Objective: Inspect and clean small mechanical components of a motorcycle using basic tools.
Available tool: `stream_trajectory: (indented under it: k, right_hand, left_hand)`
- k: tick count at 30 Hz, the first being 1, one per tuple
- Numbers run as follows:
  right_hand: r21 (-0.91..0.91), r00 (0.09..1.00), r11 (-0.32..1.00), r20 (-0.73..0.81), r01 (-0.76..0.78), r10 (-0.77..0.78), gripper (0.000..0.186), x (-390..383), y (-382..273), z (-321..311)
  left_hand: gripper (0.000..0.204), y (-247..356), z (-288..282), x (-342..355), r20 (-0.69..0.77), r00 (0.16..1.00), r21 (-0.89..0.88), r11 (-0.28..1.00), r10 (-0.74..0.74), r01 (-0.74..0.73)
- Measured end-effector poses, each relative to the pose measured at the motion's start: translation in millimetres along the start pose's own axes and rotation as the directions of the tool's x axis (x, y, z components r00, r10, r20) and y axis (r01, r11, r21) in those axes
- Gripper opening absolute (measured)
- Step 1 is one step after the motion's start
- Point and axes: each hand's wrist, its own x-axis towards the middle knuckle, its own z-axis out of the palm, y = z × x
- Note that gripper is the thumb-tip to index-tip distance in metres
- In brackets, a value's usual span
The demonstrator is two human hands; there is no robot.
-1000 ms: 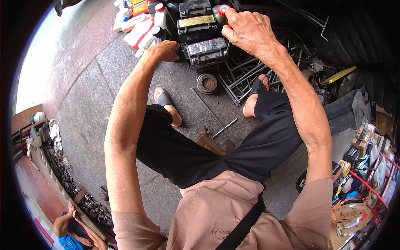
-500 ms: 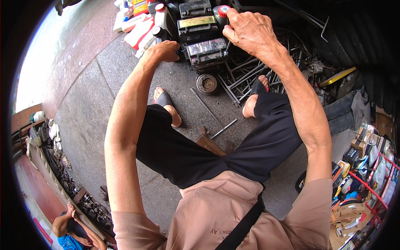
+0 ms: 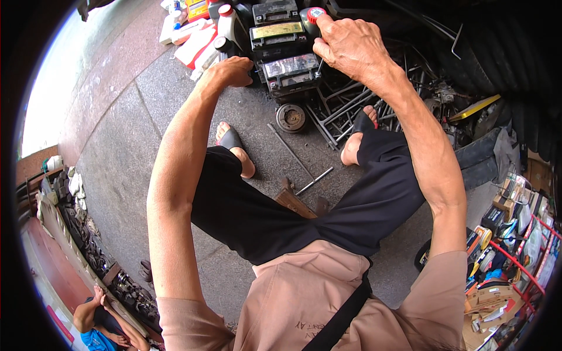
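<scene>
Beyond my feet stands a black battery (image 3: 291, 71), nearest in a row with a second battery (image 3: 277, 36) and a third (image 3: 274, 10) behind it. My right hand (image 3: 352, 48) is closed around a tool that looks like a screwdriver (image 3: 319, 68); its thin metal shaft points down at the nearest battery's right corner, and its handle is mostly covered by my fingers. At that battery's left side, my left hand (image 3: 232, 71) has its fingers curled in. What they grip there is hidden.
A round metal part (image 3: 290, 118) and a T-handle wrench (image 3: 304, 167) lie on the floor. Metal rods (image 3: 345, 108) are heaped at the right. Bottles (image 3: 230, 26) stand left of the batteries. A seated person (image 3: 105, 327) is at the lower left; a cluttered rack (image 3: 509, 251) stands right.
Almost nothing differs. Both hands stay at the nearest battery, and the red showing under my right fingers is now hidden.
</scene>
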Motion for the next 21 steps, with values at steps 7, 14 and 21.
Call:
stream_trajectory:
  k: [7, 14, 21]
  right_hand:
    - [0.064, 0.997, 0.995, -0.01, 0.082, -0.081, 0.031, -3, -13, 2]
    - [-0.002, 0.985, 0.997, 0.155, -0.079, 0.079, 0.028, 3, 2, -6]
    - [0.006, 0.962, 0.987, 0.225, -0.16, 0.154, 0.028, 0, 19, -9]
  left_hand:
    - [0.035, 1, -1, 1, 0.015, 1.0, 0.017, 1.0, 0.005, -0.005]
    - [0.035, 0, 1, 2, -0.008, 1.0, 0.008, 1.0, 0.019, -0.019]
    - [0.035, -1, 2, 1, -0.011, 1.0, 0.011, 1.0, 0.013, -0.013]
